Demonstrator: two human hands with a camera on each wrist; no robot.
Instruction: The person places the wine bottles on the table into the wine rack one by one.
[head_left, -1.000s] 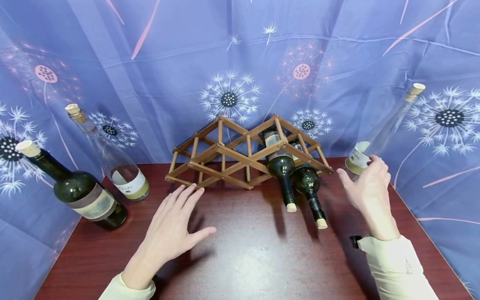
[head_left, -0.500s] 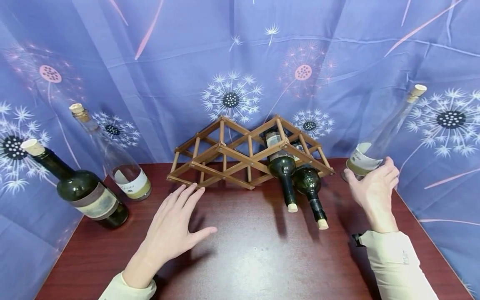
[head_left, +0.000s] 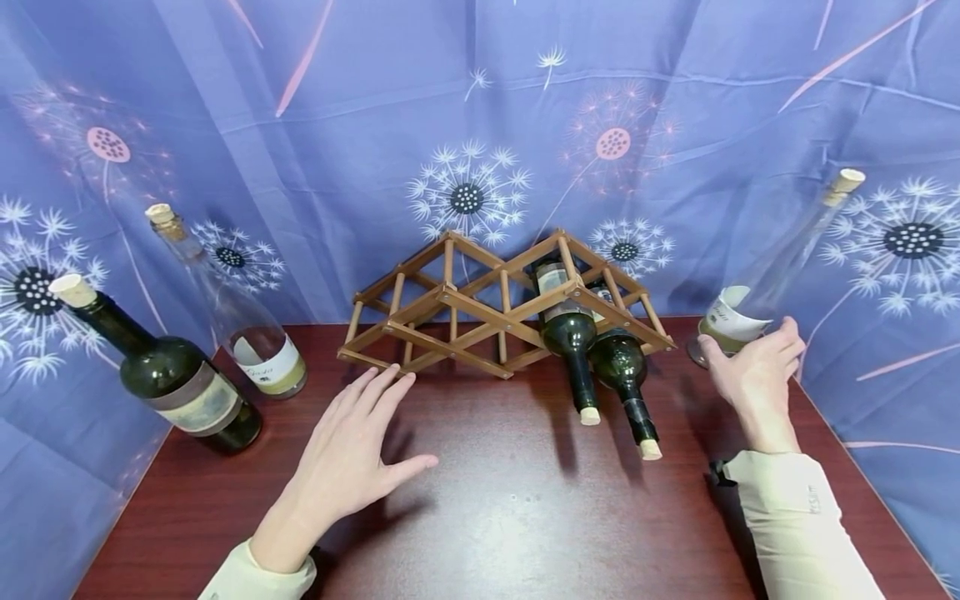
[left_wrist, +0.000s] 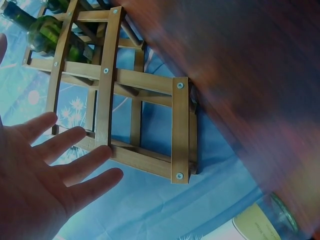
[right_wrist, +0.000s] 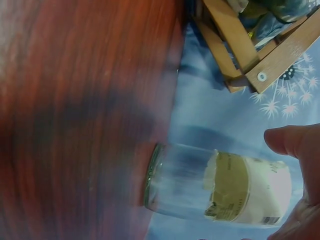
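In the head view my left hand (head_left: 341, 454) is spread, its fingertips by the front left edge of the folding wooden wine rack (head_left: 480, 312); whether they touch cannot be told. The left wrist view shows the same hand (left_wrist: 45, 175) holding nothing. My right hand (head_left: 761, 387) is around the lower part of a clear corked wine bottle (head_left: 731, 317), upright on the table. In the right wrist view the thumb (right_wrist: 287, 140) stands apart from that bottle (right_wrist: 240, 187); the other fingers are mostly hidden. Two dark green bottles (head_left: 570, 333) (head_left: 621, 362) lie in the rack, necks forward.
At the left stand a dark green corked bottle (head_left: 191, 392) and a clear corked bottle (head_left: 262, 354). Blue dandelion-print cloth (head_left: 360, 150) hangs behind and beside the reddish-brown table (head_left: 487, 500).
My right hand has moved slightly rightward, so that its thumb and fingers now lie on either side of the clear bottle. The left hand stays at the rack. The head view has shifted a little.
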